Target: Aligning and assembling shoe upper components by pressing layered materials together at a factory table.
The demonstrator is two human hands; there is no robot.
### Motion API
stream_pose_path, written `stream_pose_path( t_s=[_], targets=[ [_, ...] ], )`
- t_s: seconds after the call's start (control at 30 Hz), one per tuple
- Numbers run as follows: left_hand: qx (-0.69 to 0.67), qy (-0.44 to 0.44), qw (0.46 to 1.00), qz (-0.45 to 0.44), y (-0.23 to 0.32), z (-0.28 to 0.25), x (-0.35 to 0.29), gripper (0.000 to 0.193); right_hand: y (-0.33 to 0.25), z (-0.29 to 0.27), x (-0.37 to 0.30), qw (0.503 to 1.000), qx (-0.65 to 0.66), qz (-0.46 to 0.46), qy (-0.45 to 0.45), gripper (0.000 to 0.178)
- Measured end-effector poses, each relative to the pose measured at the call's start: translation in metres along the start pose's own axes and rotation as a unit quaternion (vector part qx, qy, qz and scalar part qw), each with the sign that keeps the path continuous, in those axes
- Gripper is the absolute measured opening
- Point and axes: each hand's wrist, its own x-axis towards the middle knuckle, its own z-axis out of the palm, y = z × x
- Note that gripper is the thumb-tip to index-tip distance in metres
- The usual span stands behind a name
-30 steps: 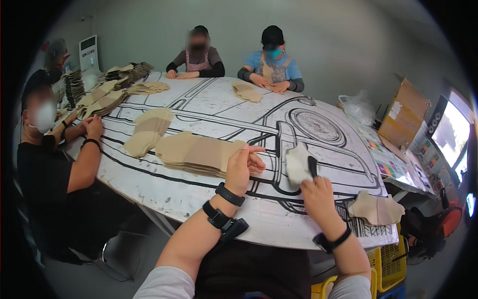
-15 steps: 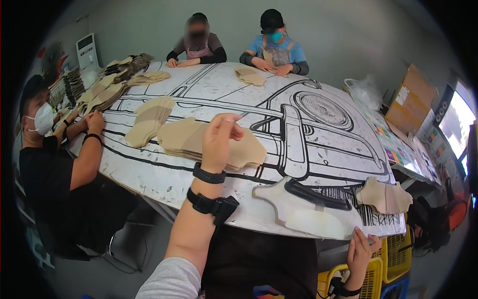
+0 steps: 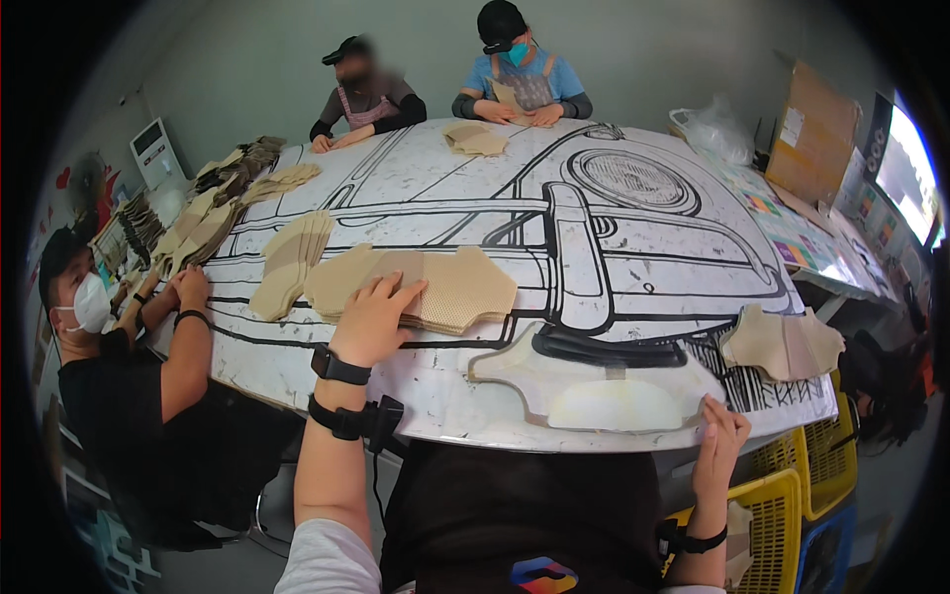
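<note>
My left hand rests on a stack of beige perforated cut pieces, fingers stretched over the top one. In front of me, at the near table edge, lies a white shaped board with a black padded strip along its far side. The fingertips of my right hand touch the board's right corner, its fingers fairly straight with no separate item visible in them. A second fanned stack of beige pieces lies just left of the first. To the board's right sits another small beige stack.
A person in a black shirt sits at the left beside long piles of pieces. Two people work across the table. Yellow crates stand below at right. A cardboard box stands on the side table.
My left hand has come down from above the stack onto its top piece, its fingers spreading out. My right hand stays at the board's corner. The whole view has shifted slightly.
</note>
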Motion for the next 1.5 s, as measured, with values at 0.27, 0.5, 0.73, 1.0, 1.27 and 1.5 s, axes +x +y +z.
stream_pose_path(
  t_s=[0.27, 0.5, 0.73, 1.0, 1.27, 1.5],
  targets=[
    [0.059, 0.000, 0.998, 0.002, -0.008, 0.002, 0.019, 0.057, -0.005, 0.005, 0.014, 0.995, 0.080, -0.063, 0.007, 0.031],
    [0.070, -0.012, 0.997, 0.027, 0.000, -0.003, 0.020, 0.068, -0.013, 0.010, 0.015, 0.996, 0.076, 0.003, 0.045, 0.019],
    [0.056, 0.038, 0.988, 0.137, 0.003, 0.010, 0.030, 0.059, -0.063, -0.021, 0.045, 0.988, 0.025, -0.117, 0.095, 0.008],
    [0.049, 0.008, 0.990, 0.135, -0.001, 0.016, 0.046, 0.042, 0.016, 0.031, 0.043, 0.888, 0.375, 0.079, 0.255, 0.012],
    [0.051, 0.128, 0.986, 0.094, 0.005, 0.017, 0.050, 0.034, 0.029, 0.037, 0.043, 0.740, 0.628, 0.151, 0.187, 0.011],
    [0.081, 0.064, 0.986, 0.134, 0.008, 0.019, 0.049, 0.036, 0.029, 0.039, 0.038, 0.786, 0.578, 0.138, 0.169, 0.012]
  ],
)
